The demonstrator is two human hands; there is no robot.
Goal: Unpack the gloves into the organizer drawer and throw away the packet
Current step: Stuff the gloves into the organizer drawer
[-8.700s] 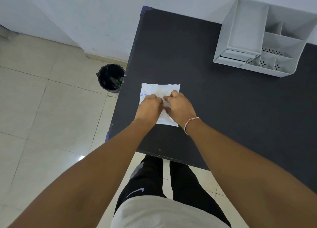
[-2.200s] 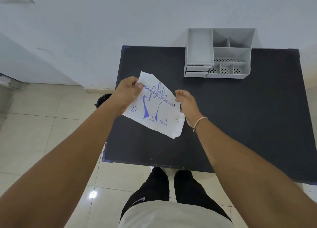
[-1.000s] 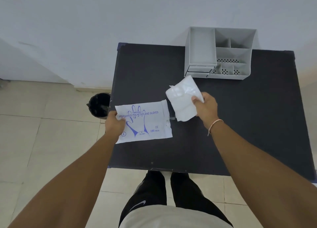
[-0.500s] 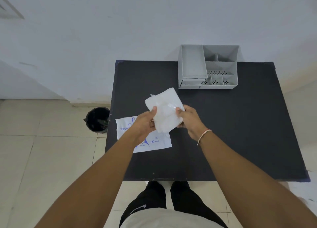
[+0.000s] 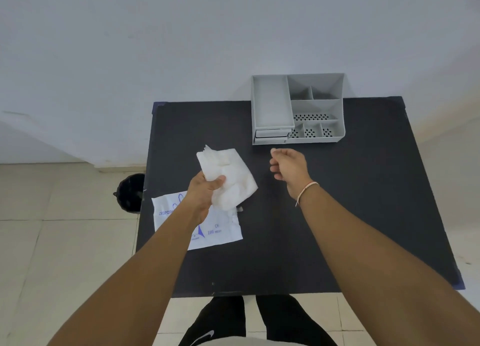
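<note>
My left hand [image 5: 204, 189] grips a folded stack of clear white gloves [image 5: 228, 176] above the black table [image 5: 337, 215]. Under my left forearm the flat white packet [image 5: 220, 231] with blue print lies on the table's left side. My right hand [image 5: 287, 163] hovers empty, fingers loosely curled, just in front of the grey organizer [image 5: 298, 109] at the back of the table. The organizer's two small drawers [image 5: 271, 136] sit shut at its front left.
A black bin [image 5: 130, 192] stands on the tiled floor beside the table's left edge. A white wall runs behind the table. My legs are at the table's near edge.
My right hand has let go of the gloves and moved toward the organizer. My left hand alone now holds the glove stack. The packet stays flat on the table.
</note>
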